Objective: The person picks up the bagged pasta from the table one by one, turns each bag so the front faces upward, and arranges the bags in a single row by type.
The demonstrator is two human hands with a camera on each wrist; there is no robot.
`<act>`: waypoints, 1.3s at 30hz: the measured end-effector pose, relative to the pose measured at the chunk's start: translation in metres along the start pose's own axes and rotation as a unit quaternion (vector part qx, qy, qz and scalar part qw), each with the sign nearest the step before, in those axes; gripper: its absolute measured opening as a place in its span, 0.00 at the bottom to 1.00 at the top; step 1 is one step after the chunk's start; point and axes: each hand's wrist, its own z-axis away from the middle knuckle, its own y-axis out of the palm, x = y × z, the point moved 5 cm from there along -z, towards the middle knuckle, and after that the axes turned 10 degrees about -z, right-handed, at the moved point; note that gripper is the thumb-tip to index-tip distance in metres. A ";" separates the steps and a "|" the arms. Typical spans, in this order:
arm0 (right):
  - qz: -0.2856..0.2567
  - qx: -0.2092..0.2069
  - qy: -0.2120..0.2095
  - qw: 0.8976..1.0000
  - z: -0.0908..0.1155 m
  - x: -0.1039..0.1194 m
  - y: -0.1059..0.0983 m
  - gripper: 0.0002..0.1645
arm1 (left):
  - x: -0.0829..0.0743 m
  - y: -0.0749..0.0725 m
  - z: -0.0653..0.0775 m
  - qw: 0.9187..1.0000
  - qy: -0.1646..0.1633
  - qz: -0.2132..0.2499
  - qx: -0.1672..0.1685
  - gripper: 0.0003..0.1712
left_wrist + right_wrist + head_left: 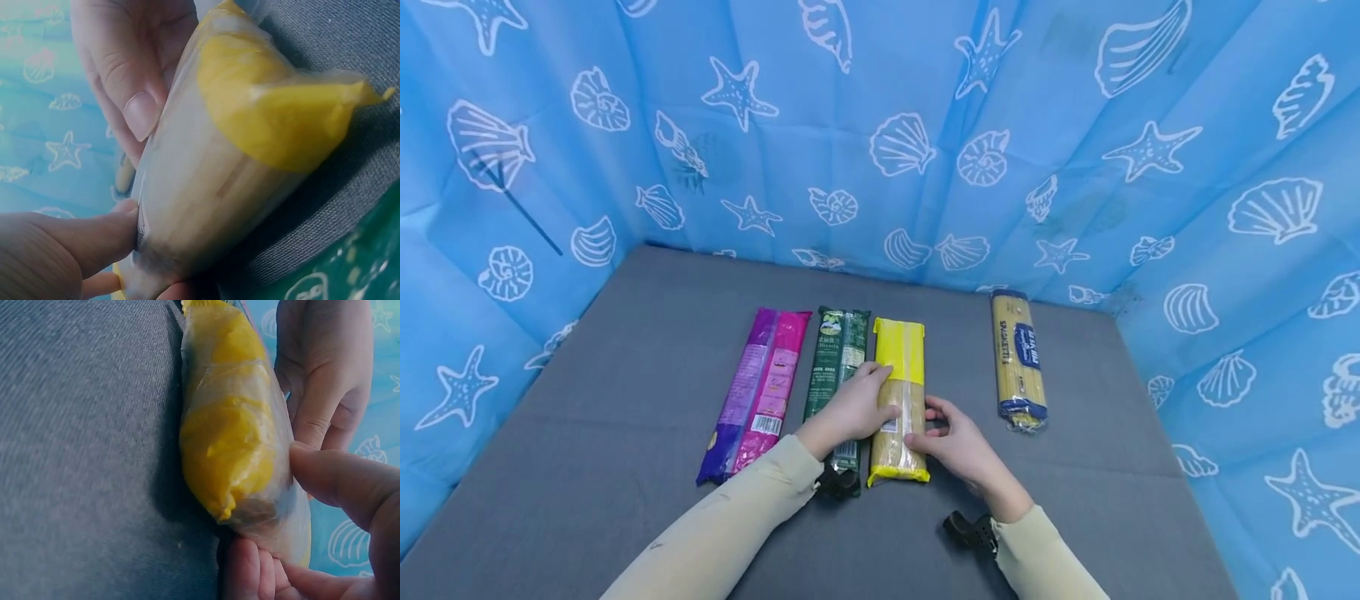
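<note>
A clear and yellow pack of dried noodles (901,350) lies lengthwise near the middle of the grey table. My left hand (856,404) grips it from the left, thumb on top. On the opposite side my right hand (957,446) holds the edge, with the thumb (325,478) on the upper face and fingertips (242,565) low along the side. In the left wrist view the pack's yellow end (275,119) stands close to the camera. Under my left wrist is a dark green pack (829,358), partly covered by the arm.
A pink and purple pack (767,379) lies left of the green one. Farther right is a spaghetti pack (1017,358) with blue ends. A blue curtain (850,108) with white shells borders the grey table (1097,492) at the back and sides.
</note>
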 end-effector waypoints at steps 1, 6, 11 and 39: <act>-0.002 0.001 0.001 1.000 0.000 0.000 0.000 0.47 | 0.000 0.000 0.000 1.000 0.001 0.000 -0.001 0.42; -0.008 0.001 0.002 1.000 -0.001 -0.001 0.000 0.45 | -0.002 0.000 0.000 1.000 0.003 -0.002 -0.003 0.42; -0.025 0.007 0.007 1.000 -0.001 -0.003 0.001 0.43 | -0.001 0.002 0.001 1.000 0.000 -0.003 0.000 0.42; -0.100 0.007 0.013 0.995 0.006 0.004 0.001 0.33 | -0.006 0.006 -0.003 0.962 -0.027 0.273 0.001 0.44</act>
